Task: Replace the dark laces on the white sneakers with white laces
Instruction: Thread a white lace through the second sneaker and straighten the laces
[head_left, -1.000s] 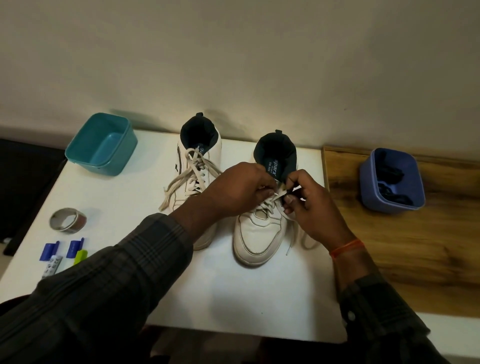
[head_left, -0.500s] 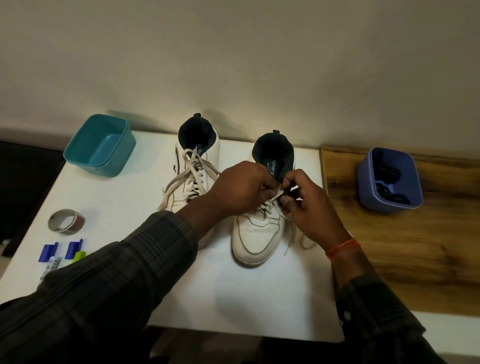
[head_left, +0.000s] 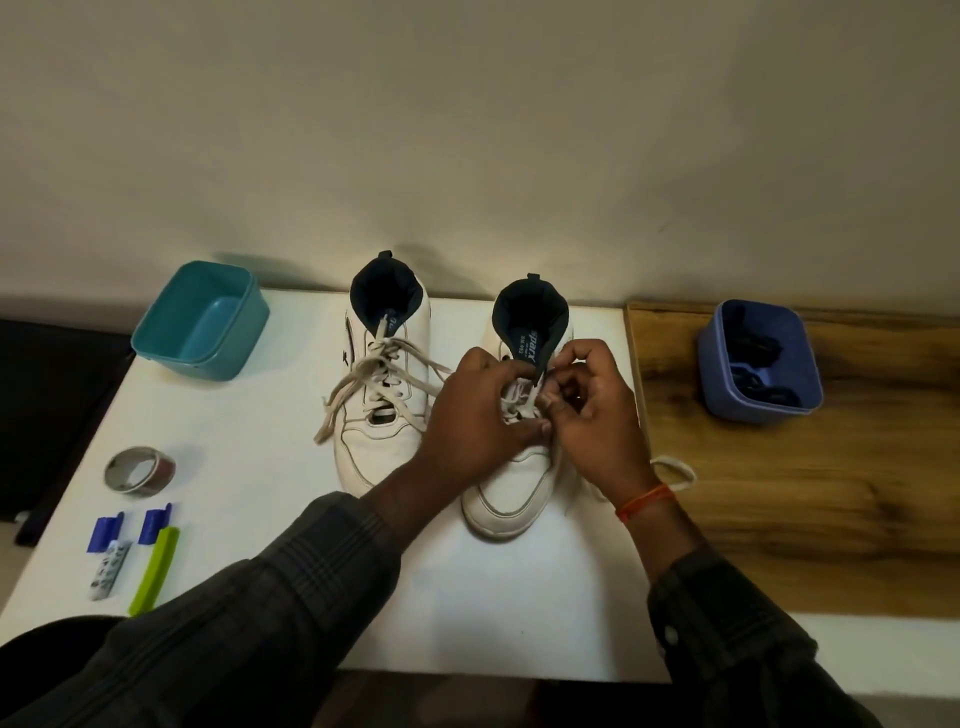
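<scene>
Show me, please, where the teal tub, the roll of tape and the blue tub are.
teal tub (head_left: 200, 325): head view, on its inner floor.
roll of tape (head_left: 139, 472): head view, on its ring wall.
blue tub (head_left: 758, 402): head view, on its near outer wall.

A teal tub (head_left: 200, 317) sat at the white table's (head_left: 249, 457) far left; nearer lay a tape roll (head_left: 139, 471), two blue clips (head_left: 130, 529) and a green marker (head_left: 155, 569).

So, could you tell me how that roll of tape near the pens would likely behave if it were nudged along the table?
The roll of tape lies flat on its side on the white table, so it would probably slide rather than roll. It looks like a thin hollow ring, so likely light. Set on edge, it could roll away.
</scene>
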